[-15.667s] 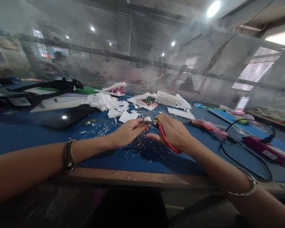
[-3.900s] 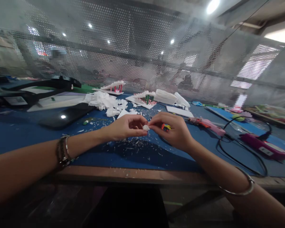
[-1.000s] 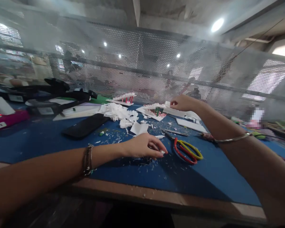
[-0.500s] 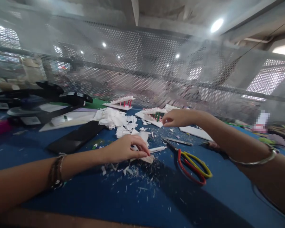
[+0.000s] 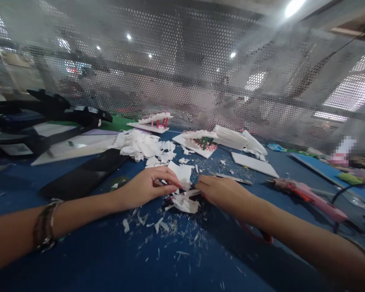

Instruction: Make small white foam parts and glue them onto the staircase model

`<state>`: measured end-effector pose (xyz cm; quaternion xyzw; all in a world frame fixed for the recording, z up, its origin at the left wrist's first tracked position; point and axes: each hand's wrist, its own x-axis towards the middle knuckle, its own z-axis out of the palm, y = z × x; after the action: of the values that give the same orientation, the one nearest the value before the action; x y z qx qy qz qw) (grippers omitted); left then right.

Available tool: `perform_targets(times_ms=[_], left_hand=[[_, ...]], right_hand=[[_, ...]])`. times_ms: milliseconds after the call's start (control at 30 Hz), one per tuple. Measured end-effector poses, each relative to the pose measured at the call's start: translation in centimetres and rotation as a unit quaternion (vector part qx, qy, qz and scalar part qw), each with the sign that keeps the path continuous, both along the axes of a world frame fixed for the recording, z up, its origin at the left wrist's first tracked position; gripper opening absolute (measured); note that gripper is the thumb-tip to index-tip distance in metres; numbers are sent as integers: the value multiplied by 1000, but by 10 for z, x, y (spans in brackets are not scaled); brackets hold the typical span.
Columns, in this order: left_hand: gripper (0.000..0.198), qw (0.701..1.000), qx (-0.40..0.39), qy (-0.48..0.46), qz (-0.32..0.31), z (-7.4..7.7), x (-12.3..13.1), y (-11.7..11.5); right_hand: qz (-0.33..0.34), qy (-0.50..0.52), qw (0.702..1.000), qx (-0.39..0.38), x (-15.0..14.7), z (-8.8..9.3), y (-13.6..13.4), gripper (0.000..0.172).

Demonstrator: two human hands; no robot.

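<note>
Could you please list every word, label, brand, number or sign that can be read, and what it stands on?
No text can be read.
White label on the black device, left: too blurred.
Pale label on the black strap to its right: too small.
Thin white stick by the right hand: print, if any, too small.

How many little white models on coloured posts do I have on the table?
2: the red-post model, at the back left of centre; the green-post model, nearer and further right. No others show.

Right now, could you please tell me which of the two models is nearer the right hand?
The green-posted model is nearer the right hand; the red-posted model stands farther back and left.
</note>
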<state>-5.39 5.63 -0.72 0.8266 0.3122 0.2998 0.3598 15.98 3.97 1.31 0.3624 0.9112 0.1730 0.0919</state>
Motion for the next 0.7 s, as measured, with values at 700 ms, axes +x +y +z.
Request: perform_targets(times_ms=[700], left_hand=[[40, 998, -34, -44, -4, -9, 10, -20]], right_hand=[[23, 590, 778, -216, 19, 3, -56, 22]])
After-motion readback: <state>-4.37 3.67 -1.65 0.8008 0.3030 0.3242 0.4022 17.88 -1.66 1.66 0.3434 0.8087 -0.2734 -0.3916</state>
